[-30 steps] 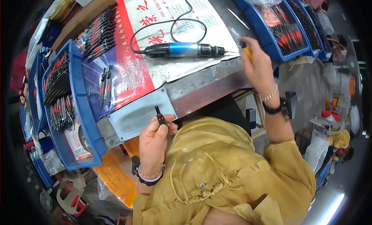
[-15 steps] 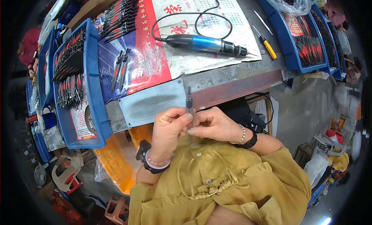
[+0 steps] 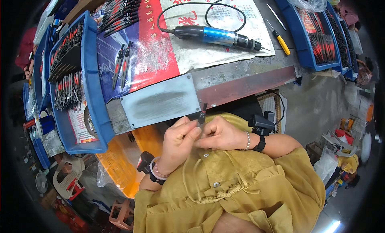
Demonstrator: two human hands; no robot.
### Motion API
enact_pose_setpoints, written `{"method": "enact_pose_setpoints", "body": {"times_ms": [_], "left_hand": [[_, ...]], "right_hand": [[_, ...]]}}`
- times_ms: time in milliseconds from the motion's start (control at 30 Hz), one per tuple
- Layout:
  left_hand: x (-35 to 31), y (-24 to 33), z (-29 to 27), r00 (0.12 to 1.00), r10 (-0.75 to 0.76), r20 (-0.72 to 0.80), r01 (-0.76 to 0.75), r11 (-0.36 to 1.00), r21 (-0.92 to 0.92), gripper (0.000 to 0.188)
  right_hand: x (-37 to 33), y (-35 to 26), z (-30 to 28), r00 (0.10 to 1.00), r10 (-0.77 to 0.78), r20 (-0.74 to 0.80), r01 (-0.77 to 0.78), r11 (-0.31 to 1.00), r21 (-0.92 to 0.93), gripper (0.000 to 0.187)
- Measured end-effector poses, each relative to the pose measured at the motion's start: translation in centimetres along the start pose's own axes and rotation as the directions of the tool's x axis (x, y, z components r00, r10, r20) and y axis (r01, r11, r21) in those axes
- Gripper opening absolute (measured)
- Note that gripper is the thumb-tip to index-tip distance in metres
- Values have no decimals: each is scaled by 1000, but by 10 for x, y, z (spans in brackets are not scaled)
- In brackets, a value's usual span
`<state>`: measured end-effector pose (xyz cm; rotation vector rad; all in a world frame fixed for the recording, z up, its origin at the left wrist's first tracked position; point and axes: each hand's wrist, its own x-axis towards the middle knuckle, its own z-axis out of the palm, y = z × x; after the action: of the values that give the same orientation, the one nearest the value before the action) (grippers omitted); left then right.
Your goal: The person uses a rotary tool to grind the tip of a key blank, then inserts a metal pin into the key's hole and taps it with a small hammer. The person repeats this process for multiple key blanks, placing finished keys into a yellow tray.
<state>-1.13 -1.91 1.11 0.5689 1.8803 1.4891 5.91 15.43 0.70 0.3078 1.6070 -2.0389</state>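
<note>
Close in front of my chest, a slim black pen-shaped piece (image 3: 202, 117) points up between my two hands, slightly tilted. My left hand (image 3: 179, 140) is closed, its thumb and fingers pinching the piece. From the other side my right hand (image 3: 220, 133) is closed too, fingertips against its lower part, which the fingers mostly hide. Beyond them lies a grey-white metal plate (image 3: 160, 100) along the bench edge. Two similar black pen-shaped pieces with red parts (image 3: 122, 66) rest on the printed sheet.
A blue powered screwdriver (image 3: 218, 36) with a cord lies on the bench, near a yellow-handled screwdriver (image 3: 283, 45). Blue bins of black-and-red pieces stand left (image 3: 105, 120) and right (image 3: 306, 52). More pieces (image 3: 120, 10) are stacked at the back. An orange crate (image 3: 132, 169) stands below.
Both hands still hold the black piece, and it now leans a little right and shows less above my fingers. The bench view has shifted slightly.
</note>
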Motion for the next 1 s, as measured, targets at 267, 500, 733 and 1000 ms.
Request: {"method": "enact_pose_setpoints", "body": {"times_ms": [267, 500, 733, 1000], "left_hand": [[2, 5, -5, 998, -12, 64, 11, 1000, 15, 9], [5, 9, -10, 992, 3, 123, -10, 999, 50, 7], [4, 4, -12, 984, -11, 177, 1, 998, 56, 14], [24, -4, -29, 809, -254, 529, 581, 474, -661, 43]], "right_hand": [[0, -4, 0, 996, 89, 32, -91, 992, 86, 31], [-1, -2, -2, 990, 122, 70, -126, 990, 63, 27], [-2, -4, -5, 988, 116, 98, -124, 989, 80, 26], [5, -15, -13, 959, 136, 247, -187, 962, 197, 24]]}}
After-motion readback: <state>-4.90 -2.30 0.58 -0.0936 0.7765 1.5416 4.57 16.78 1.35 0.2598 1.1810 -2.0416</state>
